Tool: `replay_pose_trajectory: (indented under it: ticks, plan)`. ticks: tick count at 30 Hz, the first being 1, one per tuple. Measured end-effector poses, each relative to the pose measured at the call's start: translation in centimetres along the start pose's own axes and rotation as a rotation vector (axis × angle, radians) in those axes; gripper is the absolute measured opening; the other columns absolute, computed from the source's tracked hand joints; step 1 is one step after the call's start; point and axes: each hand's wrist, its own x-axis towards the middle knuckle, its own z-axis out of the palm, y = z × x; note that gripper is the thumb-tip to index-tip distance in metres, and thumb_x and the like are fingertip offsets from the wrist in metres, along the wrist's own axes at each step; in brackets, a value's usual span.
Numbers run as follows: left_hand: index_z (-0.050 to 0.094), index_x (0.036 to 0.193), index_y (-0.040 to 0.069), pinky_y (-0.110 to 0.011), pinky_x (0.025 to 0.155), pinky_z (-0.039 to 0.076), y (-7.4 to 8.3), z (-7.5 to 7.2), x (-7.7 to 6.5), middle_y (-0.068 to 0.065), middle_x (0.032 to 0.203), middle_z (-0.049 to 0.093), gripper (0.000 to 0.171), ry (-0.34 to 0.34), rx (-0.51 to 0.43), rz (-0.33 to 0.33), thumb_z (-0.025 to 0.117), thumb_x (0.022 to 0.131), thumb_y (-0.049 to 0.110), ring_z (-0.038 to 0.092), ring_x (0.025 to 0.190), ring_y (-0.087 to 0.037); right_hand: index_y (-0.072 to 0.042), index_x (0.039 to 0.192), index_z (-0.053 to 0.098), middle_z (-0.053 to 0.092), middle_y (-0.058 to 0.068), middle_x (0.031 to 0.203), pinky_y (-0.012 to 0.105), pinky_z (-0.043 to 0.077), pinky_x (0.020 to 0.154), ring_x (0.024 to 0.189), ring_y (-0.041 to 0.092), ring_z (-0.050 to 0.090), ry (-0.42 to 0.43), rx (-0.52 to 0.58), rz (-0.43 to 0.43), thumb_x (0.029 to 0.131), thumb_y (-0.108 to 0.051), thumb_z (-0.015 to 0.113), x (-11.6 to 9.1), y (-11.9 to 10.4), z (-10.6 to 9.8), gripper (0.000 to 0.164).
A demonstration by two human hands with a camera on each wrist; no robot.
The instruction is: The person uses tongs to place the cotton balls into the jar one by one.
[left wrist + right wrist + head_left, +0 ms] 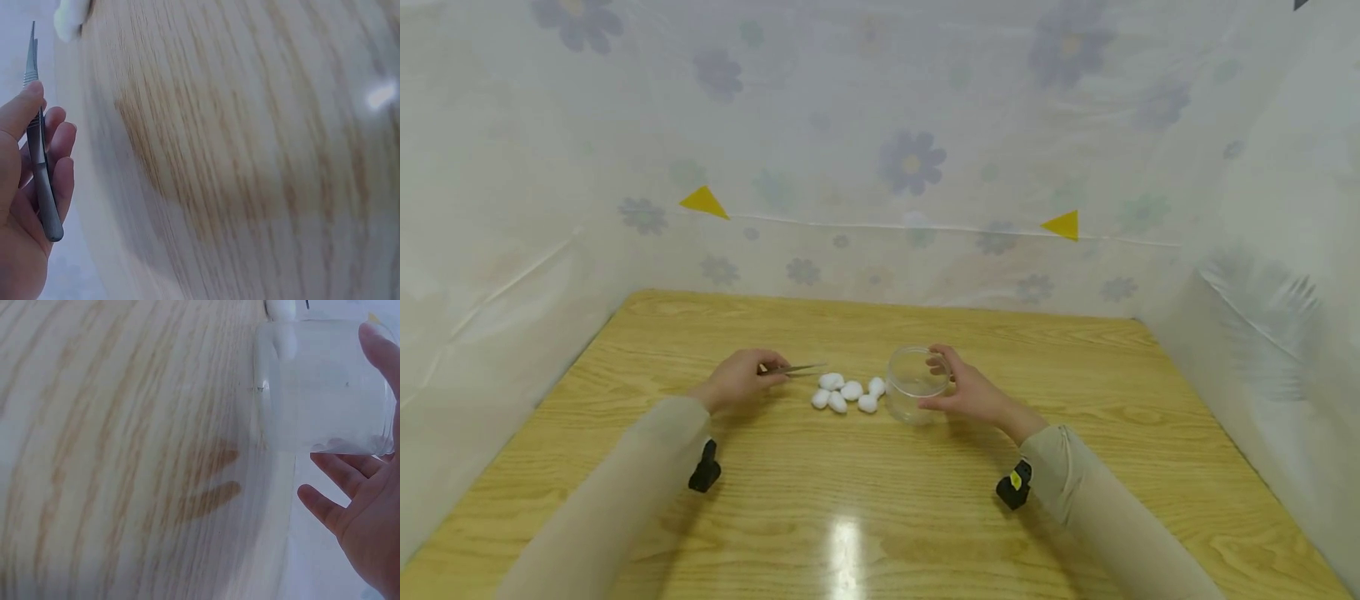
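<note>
My left hand (739, 381) pinches a pair of metal tweezers (44, 187), thumb on one side and fingers behind. The tweezers' tips point right, just short of several white cotton balls (852, 391) grouped on the table. Right of the cotton balls stands a clear, round jar (904, 407), upright and see-through. My right hand (976, 395) holds the jar from its right side, thumb near the rim on the near side and fingers around the far side. In the right wrist view the lower fingers spread away from the jar wall.
The wood-grain table (865, 492) spreads around both arms. A pale flowered curtain (850, 150) encloses the back and sides, with two yellow triangles (1063, 226) on the back part. Small black devices (706, 468) sit at both wrists.
</note>
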Motion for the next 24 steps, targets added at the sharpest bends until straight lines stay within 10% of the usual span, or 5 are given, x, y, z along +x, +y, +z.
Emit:
replay_pose_trajectory:
  ticks: [24]
  plan:
    - [0.069, 0.106, 0.008, -0.042, 0.081, 0.051, 0.13, 0.47, 0.18, -0.007, 0.099, 0.068, 0.02, -0.045, 0.125, 0.069, 0.062, 0.091, 0.02, 0.063, 0.092, -0.025, -0.009, 0.144, 0.021, 0.04, 0.022, 0.142, 0.058, 0.037, 0.1, 0.128, 0.039, 0.043, 0.002, -0.015, 0.002, 0.081, -0.033, 0.074, -0.02, -0.06, 0.06, 0.086]
